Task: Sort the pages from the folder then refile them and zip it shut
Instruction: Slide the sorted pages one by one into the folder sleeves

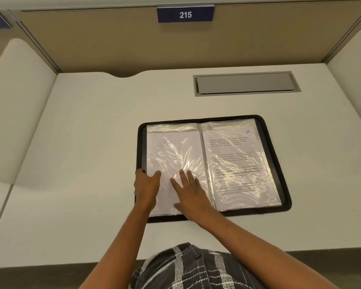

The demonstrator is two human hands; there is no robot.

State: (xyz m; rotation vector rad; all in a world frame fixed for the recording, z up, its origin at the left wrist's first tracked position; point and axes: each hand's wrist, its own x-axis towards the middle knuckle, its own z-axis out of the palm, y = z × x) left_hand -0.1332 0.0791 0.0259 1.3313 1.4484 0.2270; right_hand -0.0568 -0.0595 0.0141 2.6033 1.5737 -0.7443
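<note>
A black zip folder (pixel 277 163) lies open flat on the white desk. Its left side shows a shiny plastic sleeve (pixel 175 151) over a blank white sheet. The right sleeve holds a printed page (pixel 236 163) with a blue handwritten mark in its top corner. My left hand (pixel 146 184) grips the folder's left edge, thumb on top of the left sleeve. My right hand (pixel 188 190) lies flat with fingers spread, pressing on the lower part of the left sleeve near the spine.
The white desk (pixel 81 163) sits inside a beige cubicle with side partitions. A grey cable hatch (pixel 246 83) is set in the desk behind the folder. A blue sign reading 215 (pixel 185 14) hangs on the back panel.
</note>
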